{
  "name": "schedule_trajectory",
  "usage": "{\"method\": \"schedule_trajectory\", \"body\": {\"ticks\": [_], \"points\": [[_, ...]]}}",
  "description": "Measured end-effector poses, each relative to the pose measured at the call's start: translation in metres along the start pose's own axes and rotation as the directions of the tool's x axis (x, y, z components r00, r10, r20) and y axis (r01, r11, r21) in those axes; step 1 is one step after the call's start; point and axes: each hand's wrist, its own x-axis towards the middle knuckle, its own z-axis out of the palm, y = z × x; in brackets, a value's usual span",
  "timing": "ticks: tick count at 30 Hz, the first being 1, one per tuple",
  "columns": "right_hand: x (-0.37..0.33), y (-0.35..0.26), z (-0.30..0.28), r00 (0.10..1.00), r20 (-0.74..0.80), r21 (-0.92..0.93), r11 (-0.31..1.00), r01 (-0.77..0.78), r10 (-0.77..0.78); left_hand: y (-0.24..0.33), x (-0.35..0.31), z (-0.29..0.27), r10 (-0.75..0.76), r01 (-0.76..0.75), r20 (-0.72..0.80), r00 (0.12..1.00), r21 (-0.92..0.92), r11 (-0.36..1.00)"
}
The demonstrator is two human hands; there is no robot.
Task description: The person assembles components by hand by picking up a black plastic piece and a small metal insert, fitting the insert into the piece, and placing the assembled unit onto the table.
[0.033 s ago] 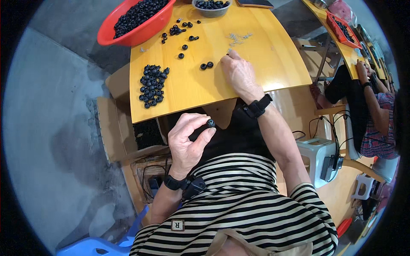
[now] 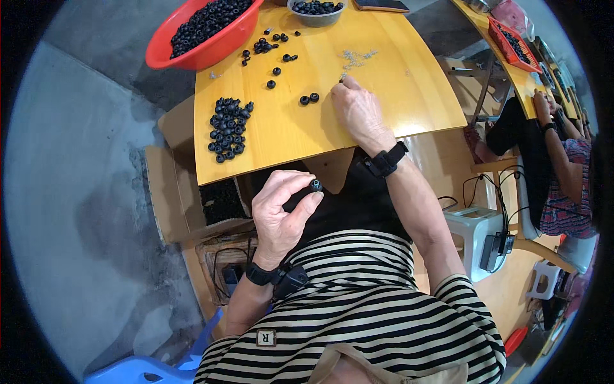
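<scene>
My left hand (image 2: 281, 208) is raised in front of the table's near edge, thumb and forefinger pinching a small black round part (image 2: 316, 185) with a pale ring on its end. My right hand (image 2: 359, 110) rests on the yellow table with its fingers pressed together. Whatever lies between those fingertips is mostly hidden, only a dark speck showing. Just beyond them is a scatter of tiny clear pieces (image 2: 353, 59). Two black round parts (image 2: 309, 99) sit to the left of my right hand. Farther left lies a cluster of similar black parts (image 2: 227, 128).
A red basin (image 2: 211, 54) of black parts stands at the far left, beside a grey bowl (image 2: 318, 18) of them. More loose parts (image 2: 263, 46) lie near the basin. An open cardboard box (image 2: 167, 192) is below the table's left side. Another person (image 2: 563, 166) sits at right.
</scene>
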Motion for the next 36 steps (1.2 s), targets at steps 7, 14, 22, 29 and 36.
{"method": "schedule_trajectory", "body": {"ticks": [7, 14, 22, 29, 36], "points": [[-0.010, 0.017, -0.019, 0.948, -0.112, 0.384, 0.893, -0.235, 0.297, 0.002, 0.000, 0.000, 0.015, -0.014, -0.039, 0.999, 0.018, 1.000], [-0.002, 0.030, -0.019, 0.942, -0.277, 0.293, 0.950, -0.103, 0.188, 0.002, 0.001, 0.003, -0.008, 0.008, 0.026, 1.000, 0.010, 1.000], [0.017, 0.021, -0.004, 0.982, -0.072, -0.006, 0.985, -0.175, 0.174, 0.006, -0.001, -0.002, -0.015, 0.014, 0.004, 1.000, 0.034, 0.999], [-0.034, -0.016, -0.053, 0.939, 0.200, 0.730, 0.597, -0.332, 0.278, 0.002, -0.002, -0.002, -0.021, 0.021, 0.016, 1.000, 0.011, 1.000], [-0.102, -0.041, -0.066, 0.872, 0.489, 0.800, -0.390, -0.456, -0.017, 0.011, 0.003, 0.003, 0.093, -0.082, 0.132, 0.987, -0.084, 0.993]]}}
